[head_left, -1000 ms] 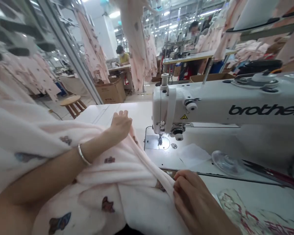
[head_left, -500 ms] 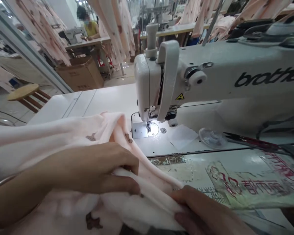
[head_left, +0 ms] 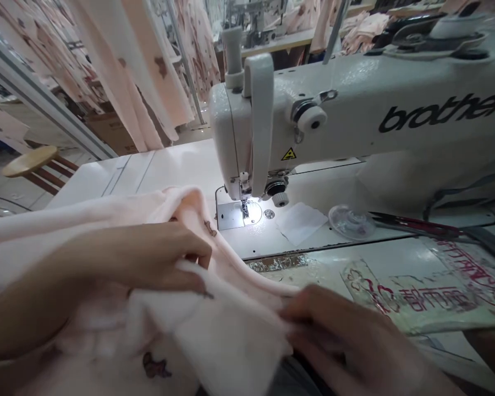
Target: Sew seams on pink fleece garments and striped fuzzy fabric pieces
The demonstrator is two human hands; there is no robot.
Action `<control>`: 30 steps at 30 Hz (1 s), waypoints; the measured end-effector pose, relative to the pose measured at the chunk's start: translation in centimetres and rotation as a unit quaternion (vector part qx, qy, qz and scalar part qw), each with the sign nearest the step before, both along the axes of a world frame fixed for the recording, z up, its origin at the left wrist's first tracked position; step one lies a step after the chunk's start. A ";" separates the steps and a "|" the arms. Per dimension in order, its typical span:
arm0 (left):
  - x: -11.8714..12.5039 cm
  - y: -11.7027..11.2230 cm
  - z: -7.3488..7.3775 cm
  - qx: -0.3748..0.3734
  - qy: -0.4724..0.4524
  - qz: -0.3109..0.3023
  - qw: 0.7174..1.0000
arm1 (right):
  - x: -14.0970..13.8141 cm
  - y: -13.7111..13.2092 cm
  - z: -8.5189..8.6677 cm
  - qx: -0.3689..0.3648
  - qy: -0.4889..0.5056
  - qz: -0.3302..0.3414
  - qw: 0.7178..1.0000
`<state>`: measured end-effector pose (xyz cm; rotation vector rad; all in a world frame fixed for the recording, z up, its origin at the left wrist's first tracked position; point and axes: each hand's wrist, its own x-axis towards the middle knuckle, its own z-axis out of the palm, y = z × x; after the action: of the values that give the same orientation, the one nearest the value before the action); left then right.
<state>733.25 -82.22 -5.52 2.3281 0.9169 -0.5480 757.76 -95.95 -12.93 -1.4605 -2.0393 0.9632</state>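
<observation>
Pale pink fabric [head_left: 239, 324] with small brown printed figures lies bunched across the table's front left. My left hand [head_left: 169, 258] pinches a fold of it between thumb and fingers. At the fabric's right edge my right hand [head_left: 338, 330] grips the cloth; it is slightly blurred, and its lower fingers are partly hidden. Beyond both hands stands a white sewing machine [head_left: 239, 143]. Its lit presser foot [head_left: 245, 208] is over the metal needle plate [head_left: 230, 215], with no cloth under it. The raised fold of fabric ends just left of that plate.
Right of the needle lie a white scrap [head_left: 301, 223], a clear plastic disc [head_left: 350, 221] and dark-red-handled scissors [head_left: 412, 224]. A taped printed sheet [head_left: 429, 297] covers the front edge. Pink garments [head_left: 148, 71] hang behind the table, and a wooden stool [head_left: 31, 161] stands at left.
My view has shifted, and a hanging garment now covers where a co-worker was visible. Both hands keep hold of the fabric; the part between them has spread and drops lower in front.
</observation>
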 end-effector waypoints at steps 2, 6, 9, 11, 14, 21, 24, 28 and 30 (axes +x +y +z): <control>0.4 -0.3 -1.3 0.097 -0.013 0.014 0.995 | -0.3 0.9 -1.1 0.019 -0.075 -0.042 0.996; 3.2 -2.4 -4.1 0.209 -0.109 0.006 0.972 | -0.8 2.3 -2.8 0.039 -0.113 -0.061 0.991; 5.5 -3.4 -5.0 0.170 -0.139 -0.050 0.974 | -0.8 2.7 -2.6 0.035 -0.106 -0.064 0.992; 6.3 -3.3 -5.2 0.137 -0.136 -0.076 0.978 | -0.5 3.1 -1.9 0.025 -0.089 -0.067 0.993; 6.2 -2.8 -5.2 0.068 -0.162 -0.050 0.983 | 0.3 3.8 -0.4 -0.018 -0.020 -0.057 0.998; 5.0 -2.2 -4.5 -0.043 -0.194 0.064 0.978 | 1.0 5.5 1.3 -0.186 0.129 -0.017 0.974; 5.1 -2.4 -4.6 -0.054 -0.173 0.085 0.980 | 0.7 5.5 1.0 -0.149 0.106 -0.042 0.982; 5.3 -2.9 -4.9 -0.038 -0.199 0.128 0.971 | 1.1 5.2 0.7 -0.120 0.103 -0.051 0.986; 5.3 -3.3 -5.0 -0.028 -0.217 0.134 0.967 | 1.7 5.0 0.7 -0.133 0.126 -0.036 0.982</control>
<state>738.58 -85.49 -10.56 2.1035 0.9618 0.0488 759.43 -90.95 -12.25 -1.4461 -1.7160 1.3580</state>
